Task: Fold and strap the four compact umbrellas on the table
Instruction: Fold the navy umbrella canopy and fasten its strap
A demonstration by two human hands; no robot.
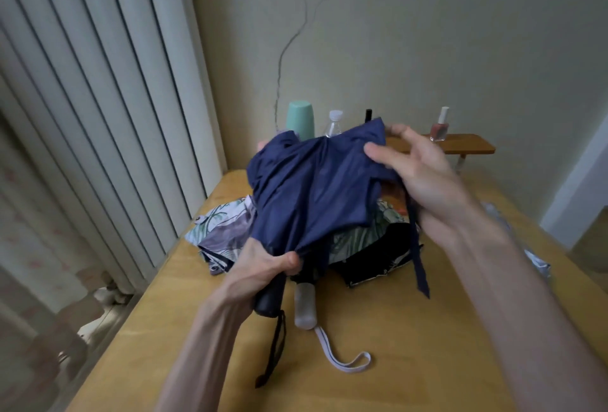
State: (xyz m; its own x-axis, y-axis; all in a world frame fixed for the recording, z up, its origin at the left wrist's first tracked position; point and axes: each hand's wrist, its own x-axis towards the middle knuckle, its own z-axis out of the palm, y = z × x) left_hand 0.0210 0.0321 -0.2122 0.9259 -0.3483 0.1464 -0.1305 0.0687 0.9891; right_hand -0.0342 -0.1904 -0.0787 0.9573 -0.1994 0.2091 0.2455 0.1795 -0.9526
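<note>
The left hand clamps the navy umbrella steady by its handle so the right hand, pinching its cloth, can gather folds.

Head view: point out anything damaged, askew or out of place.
A dark crack runs up the wall behind the green cup. On the table, the other umbrellas lie in a rumpled heap, and the strap of the blue umbrella dangles loose.
</note>
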